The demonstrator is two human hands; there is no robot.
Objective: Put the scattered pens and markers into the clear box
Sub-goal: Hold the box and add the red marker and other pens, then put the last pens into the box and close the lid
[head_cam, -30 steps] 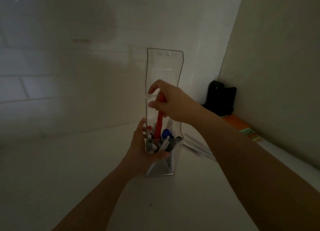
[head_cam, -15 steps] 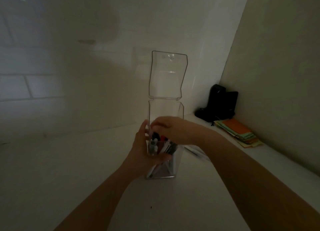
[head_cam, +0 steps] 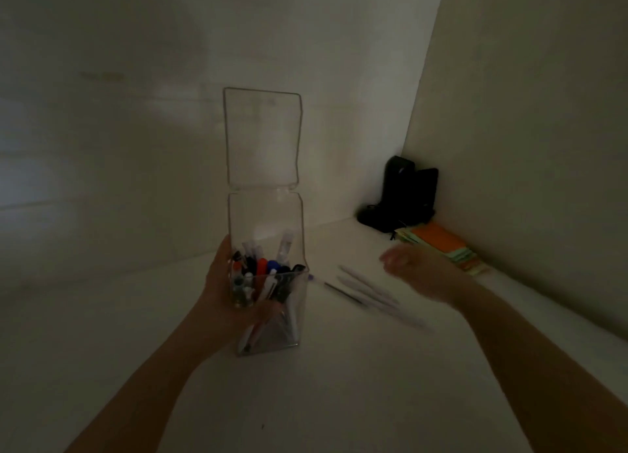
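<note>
Dimly: no legible writing | left hand (head_cam: 222,296) fingers wrap clear box (head_cam: 268,235) | right hand (head_cam: 419,271) blurred, fingers' state unclear

Clear box (head_cam: 266,215): transparent, glossy, smooth plastic. Table (head_cam: 339,384) beneath the box: white, matt, smooth. Paper stack (head_cam: 445,249) right of the box: matt, coloured sheets.

Dim rm, white walls (head_cam: 136,147), corner.
</note>
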